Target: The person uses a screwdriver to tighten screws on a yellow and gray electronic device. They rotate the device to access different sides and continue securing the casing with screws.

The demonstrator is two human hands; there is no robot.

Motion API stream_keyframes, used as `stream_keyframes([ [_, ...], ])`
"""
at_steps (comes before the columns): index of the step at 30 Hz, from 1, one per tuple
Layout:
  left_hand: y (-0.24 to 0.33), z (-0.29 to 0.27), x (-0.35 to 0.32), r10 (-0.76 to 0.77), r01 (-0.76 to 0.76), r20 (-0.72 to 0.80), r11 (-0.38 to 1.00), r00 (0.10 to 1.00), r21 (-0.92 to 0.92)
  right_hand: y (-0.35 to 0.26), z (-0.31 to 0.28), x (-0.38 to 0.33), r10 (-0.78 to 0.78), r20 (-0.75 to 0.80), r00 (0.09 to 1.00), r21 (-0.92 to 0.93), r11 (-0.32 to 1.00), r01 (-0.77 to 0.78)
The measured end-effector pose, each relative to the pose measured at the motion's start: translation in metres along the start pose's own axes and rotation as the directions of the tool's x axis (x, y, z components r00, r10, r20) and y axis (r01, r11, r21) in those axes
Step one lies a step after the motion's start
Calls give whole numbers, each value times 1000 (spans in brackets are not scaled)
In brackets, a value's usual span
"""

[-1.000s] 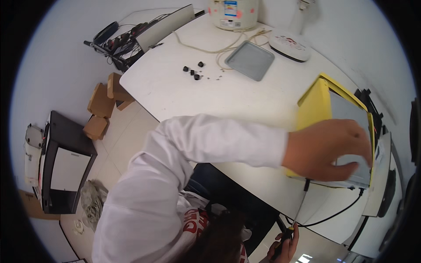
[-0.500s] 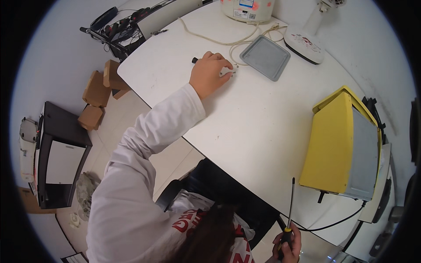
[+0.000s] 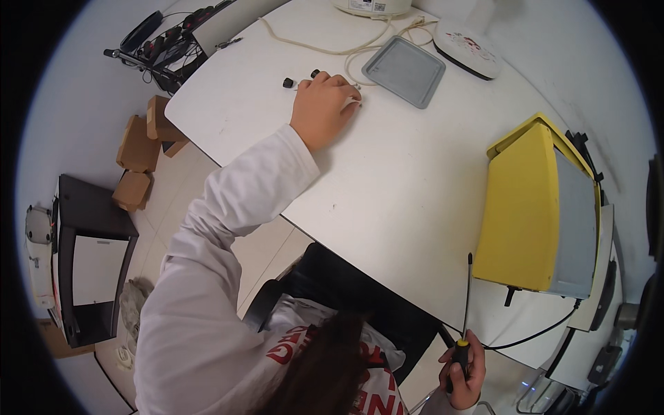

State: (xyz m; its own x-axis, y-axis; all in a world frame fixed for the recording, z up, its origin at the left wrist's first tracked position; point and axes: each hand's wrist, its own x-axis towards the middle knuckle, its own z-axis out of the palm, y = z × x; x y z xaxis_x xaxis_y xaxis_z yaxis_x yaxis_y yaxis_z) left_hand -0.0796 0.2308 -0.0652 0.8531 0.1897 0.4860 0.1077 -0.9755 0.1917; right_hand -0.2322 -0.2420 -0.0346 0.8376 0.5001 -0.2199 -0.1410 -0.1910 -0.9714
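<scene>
My left hand (image 3: 320, 111) rests on the white table (image 3: 387, 166), thumb and index finger drawn together. Small screw-like pieces (image 3: 358, 88) lie by its fingertips, and whatever the pinch holds is too small to make out. Two black knobs (image 3: 288, 83) are just beyond and to the left of that hand. At the table's near right edge, my right hand (image 3: 465, 373) is closed around the black-and-yellow handle of a screwdriver (image 3: 469, 294), its shaft pointing up and away. Right of the screwdriver stands a yellow appliance casing (image 3: 519, 214) with a grey panel.
A grey tray (image 3: 404, 72) lies at the far side, with a cream cable (image 3: 311, 47) looping behind it. A white fan base (image 3: 467, 50) and a white round appliance (image 3: 373, 7) stand at the back. A black cord (image 3: 532, 342) hangs from the casing. Cardboard boxes (image 3: 138, 145) sit left.
My left thumb and index finger have closed together among the small pieces. A second black knob now shows beside the hand. The right hand still holds the screwdriver, and the view has shifted slightly.
</scene>
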Motion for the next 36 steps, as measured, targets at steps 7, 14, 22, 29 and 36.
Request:
stream_keyframes([
  [7,0,5,5,-15,13,76,999,997,29,-3,8,1,153,-62,986,124,982,-144],
  [14,11,-8,1,105,-103,-9,944,994,-314,-12,16,7,103,-168,980,-49,992,-113],
  [22,103,-63,-33,350,338,367,145,862,-930,-35,28,24,-288,-309,906,-529,844,88],
  [29,112,-61,-40,436,372,351,40,829,-927,-44,29,30,-365,-244,898,-604,782,154],
  [36,113,-59,-40,441,392,373,52,816,-919,-41,30,31,-344,-248,906,-587,797,142],
])
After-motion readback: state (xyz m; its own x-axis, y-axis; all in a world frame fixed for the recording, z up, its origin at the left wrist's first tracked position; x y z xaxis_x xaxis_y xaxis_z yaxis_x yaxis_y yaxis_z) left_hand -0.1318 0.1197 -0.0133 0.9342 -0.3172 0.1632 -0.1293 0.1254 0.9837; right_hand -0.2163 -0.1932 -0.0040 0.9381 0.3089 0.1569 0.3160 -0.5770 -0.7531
